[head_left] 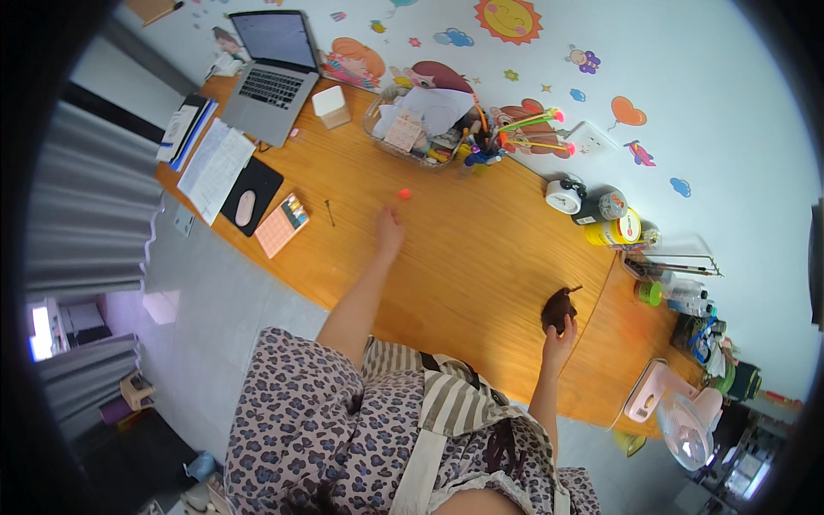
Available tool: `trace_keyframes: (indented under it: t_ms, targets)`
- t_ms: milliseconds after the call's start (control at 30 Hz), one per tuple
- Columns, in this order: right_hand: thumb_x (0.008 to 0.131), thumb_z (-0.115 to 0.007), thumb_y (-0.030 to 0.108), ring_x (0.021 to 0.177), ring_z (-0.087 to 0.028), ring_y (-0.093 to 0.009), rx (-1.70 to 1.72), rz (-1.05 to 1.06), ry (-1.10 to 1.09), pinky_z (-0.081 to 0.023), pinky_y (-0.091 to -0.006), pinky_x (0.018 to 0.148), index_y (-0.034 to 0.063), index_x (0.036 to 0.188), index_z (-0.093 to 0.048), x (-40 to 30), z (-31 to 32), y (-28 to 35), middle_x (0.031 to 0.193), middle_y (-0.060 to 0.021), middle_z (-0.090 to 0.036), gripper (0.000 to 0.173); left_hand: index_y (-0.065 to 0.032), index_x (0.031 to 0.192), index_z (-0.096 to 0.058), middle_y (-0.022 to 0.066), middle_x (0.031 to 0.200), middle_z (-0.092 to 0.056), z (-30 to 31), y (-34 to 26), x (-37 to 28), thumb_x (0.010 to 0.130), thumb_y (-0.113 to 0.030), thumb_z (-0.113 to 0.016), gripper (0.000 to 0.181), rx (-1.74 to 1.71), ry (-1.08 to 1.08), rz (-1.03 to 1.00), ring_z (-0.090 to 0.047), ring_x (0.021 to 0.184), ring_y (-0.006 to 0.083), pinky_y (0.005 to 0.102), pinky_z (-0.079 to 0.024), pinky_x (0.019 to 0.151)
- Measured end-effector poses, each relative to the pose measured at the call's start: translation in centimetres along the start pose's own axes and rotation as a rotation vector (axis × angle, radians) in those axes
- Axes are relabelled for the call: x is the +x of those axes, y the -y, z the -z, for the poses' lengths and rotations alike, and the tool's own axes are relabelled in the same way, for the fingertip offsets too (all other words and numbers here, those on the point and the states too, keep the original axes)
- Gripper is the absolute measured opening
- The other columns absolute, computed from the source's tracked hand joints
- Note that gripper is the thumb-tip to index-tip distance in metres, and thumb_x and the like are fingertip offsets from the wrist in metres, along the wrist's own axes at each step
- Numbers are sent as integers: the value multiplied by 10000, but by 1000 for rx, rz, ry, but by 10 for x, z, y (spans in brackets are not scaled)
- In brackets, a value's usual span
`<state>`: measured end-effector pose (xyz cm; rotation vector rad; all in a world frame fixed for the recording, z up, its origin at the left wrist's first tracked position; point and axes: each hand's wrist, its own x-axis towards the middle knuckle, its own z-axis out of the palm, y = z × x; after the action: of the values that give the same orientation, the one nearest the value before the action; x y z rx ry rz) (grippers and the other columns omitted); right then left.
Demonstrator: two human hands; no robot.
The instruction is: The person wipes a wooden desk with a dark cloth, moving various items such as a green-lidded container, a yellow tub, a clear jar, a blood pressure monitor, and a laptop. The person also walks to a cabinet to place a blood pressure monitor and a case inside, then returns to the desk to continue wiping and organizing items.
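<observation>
Over the middle-left of the wooden desk is my left hand, its fingers beside a small red object; whether it holds anything cannot be made out. Further left lies a thin dark stick-like item. At the right part of the desk, the fingers of my right hand touch the lower edge of a dark brown pouch-like object with a short cord or stem at its top. Its exact kind cannot be told.
A laptop, pink calculator, mouse and papers lie left. A filled basket and pens stand at the back. An alarm clock, yellow tin, bottles and a pink fan line the right side.
</observation>
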<state>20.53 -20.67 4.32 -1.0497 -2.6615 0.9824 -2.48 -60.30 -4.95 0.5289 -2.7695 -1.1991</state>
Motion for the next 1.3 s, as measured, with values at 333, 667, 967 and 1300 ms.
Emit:
trace_keyframes:
  t_ms: [333,667,967,1300]
  targets:
    - [855,-533,75,1156,-473,-278,296,399,227,-466,-323,839,29,1201,-527,-17,-101,51,1318,-154,-445,348,-24,903,-608,164,804,-602,70,51,-138,783,-65,-554,137,2,27,-89,-592,773,319,387,-478,677]
    - [866,-530,74,728,-623,-154,290,527,703,-493,-266,664,27,979,-651,-98,-151,151,831,-67,-666,173,52,851,-560,152,722,-633,128,75,7,854,-174,-587,227,-302,168,421,-614,490,218,303,-473,443]
    - [872,-509,50,730,-635,-122,310,222,585,-511,-249,676,-6,996,-642,-167,-190,169,824,-82,-671,190,77,890,-514,226,715,-628,88,131,57,852,-41,-454,137,126,228,225,-636,569,333,429,-500,488]
    - [875,-505,38,751,-653,-146,373,292,560,-520,-259,678,-17,1023,-629,-168,-202,255,861,-98,-676,200,75,945,-496,205,691,-617,143,92,84,839,-97,-540,206,-21,424,250,-607,457,281,353,-491,407]
